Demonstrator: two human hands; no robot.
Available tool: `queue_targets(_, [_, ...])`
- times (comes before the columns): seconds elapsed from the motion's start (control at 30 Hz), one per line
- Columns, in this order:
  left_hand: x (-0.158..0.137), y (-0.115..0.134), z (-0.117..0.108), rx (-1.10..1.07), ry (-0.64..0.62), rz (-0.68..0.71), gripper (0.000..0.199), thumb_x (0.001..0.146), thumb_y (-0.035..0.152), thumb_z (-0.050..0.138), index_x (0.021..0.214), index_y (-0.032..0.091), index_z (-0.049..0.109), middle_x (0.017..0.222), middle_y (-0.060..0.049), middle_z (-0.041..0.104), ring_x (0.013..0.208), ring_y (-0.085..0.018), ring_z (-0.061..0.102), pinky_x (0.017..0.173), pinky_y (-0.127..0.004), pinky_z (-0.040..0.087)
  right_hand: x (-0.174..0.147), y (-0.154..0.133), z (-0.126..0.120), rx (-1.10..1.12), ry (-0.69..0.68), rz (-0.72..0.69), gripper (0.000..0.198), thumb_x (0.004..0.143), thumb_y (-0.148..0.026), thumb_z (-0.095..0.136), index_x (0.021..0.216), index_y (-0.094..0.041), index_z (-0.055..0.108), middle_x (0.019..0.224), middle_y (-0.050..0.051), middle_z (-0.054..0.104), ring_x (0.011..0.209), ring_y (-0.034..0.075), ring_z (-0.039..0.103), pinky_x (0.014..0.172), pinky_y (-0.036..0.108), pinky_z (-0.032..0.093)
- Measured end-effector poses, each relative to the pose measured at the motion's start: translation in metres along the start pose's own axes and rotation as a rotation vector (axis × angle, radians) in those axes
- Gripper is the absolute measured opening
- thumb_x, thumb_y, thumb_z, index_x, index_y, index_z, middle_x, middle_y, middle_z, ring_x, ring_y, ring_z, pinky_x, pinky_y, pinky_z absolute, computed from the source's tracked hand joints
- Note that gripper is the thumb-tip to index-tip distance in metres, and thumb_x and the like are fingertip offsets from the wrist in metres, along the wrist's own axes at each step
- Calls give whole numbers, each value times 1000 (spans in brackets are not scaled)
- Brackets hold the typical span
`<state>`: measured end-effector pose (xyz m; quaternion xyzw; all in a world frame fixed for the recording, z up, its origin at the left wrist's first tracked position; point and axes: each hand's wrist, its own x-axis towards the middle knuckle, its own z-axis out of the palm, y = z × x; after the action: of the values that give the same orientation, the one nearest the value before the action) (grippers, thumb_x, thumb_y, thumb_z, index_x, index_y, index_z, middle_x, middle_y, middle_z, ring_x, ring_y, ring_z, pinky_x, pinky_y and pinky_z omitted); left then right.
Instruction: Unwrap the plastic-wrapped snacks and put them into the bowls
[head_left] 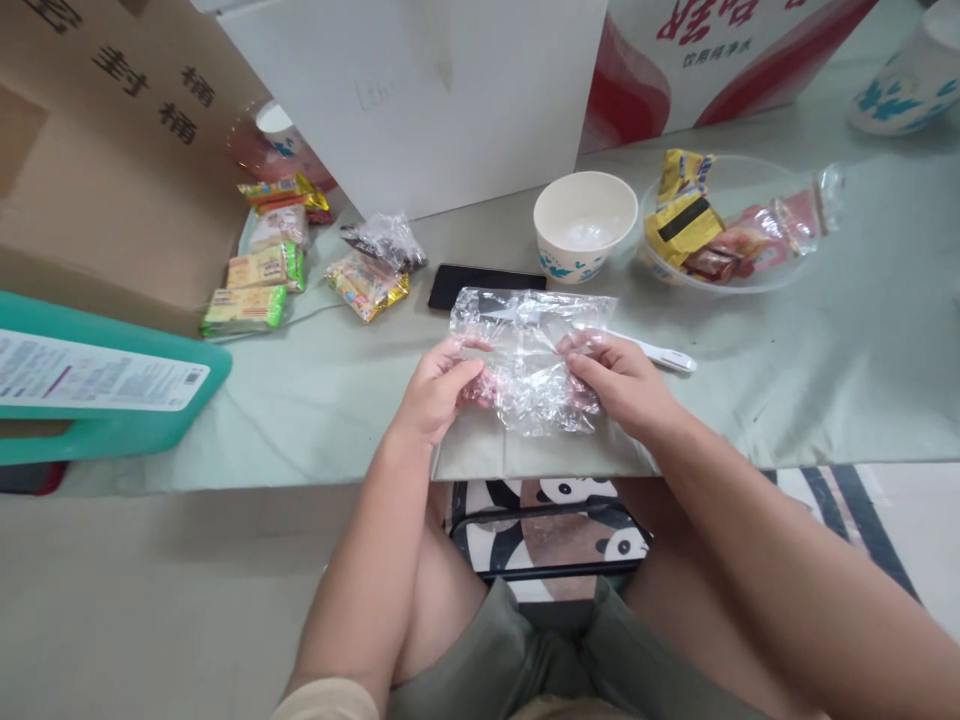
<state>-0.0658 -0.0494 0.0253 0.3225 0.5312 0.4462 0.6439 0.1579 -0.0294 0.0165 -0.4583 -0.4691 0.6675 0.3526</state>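
Observation:
A clear, crinkled plastic bag [534,375] is stretched between my two hands above the front of the table. My left hand [448,385] grips its left side, thumb on top and fingers partly behind the film. On the other side my right hand [611,375] pinches the bag between thumb and fingers. Behind the bag lies a black phone [480,287], partly covered by it. A white, slim-handled object [667,357] sticks out past my right hand; its other end is hidden. Just beyond stands a white paper bowl [585,225] with blue leaf print.
Wrapped snacks [367,285] lie left of the phone, with more packets [255,270] by a cardboard box [112,190]. A clear bowl [750,285] of packets stands right. White boxes [420,100] line the back. A green container [180,375] juts in left. A paper cup [892,105] stands far right.

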Motion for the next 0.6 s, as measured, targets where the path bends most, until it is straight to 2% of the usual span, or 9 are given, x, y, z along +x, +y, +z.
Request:
queue_targets(0.1, [0, 4, -2, -83, 0, -3, 30, 65, 28, 81, 89, 21, 65, 51, 6, 62, 40, -12, 58, 38, -19, 43, -1, -1, 0, 149, 24, -32, 29, 77, -43, 75, 97, -25, 62, 53, -9, 51, 43, 10, 45, 44, 25, 36])
queue_targets(0.23, [2, 7, -4, -154, -58, 51, 27, 68, 38, 79, 70, 20, 60, 56, 3, 59, 47, -13, 61, 47, -24, 52, -1, -5, -5, 265, -11, -37, 24, 72, -43, 73, 76, -24, 59, 55, -4, 55, 46, 12, 50, 46, 27, 39])
queue_targets(0.37, [7, 3, -3, -73, -77, 138, 45, 78, 57, 65, 57, 18, 60, 64, -5, 61, 58, -15, 61, 55, -30, 52, 0, -3, -11, 228, -4, -66, 36, 78, -56, 64, 66, -22, 62, 60, 2, 56, 53, 14, 52, 50, 29, 39])
queue_targets(0.43, [9, 1, -2, -10, -30, 184, 36, 72, 48, 73, 57, 17, 61, 68, -5, 63, 60, -13, 58, 55, -27, 48, 2, 1, -11, 147, 47, -97, 36, 80, -52, 67, 64, -21, 60, 60, 0, 54, 54, 12, 48, 51, 28, 36])
queue_targets(0.5, [9, -1, -1, -13, 6, 187, 22, 60, 28, 81, 63, 17, 62, 71, -2, 64, 59, -10, 56, 54, -23, 45, 2, 3, -10, 113, 64, -72, 24, 77, -40, 74, 73, -21, 60, 61, -4, 53, 53, 10, 44, 52, 26, 34])
queue_targets(0.53, [9, -1, 0, -47, 2, 172, 23, 55, 21, 81, 66, 18, 62, 72, 0, 64, 58, -9, 55, 53, -22, 44, 2, 3, -8, 122, 56, -44, 21, 74, -34, 76, 82, -22, 60, 62, -6, 53, 52, 9, 43, 52, 25, 33])
queue_targets(0.6, [6, -2, 1, -150, -60, 128, 32, 52, 15, 82, 72, 19, 58, 68, 4, 61, 54, -8, 54, 51, -20, 44, 1, 2, -5, 154, 14, 8, 36, 68, -24, 77, 99, -24, 59, 67, -8, 55, 54, 9, 46, 53, 25, 34])
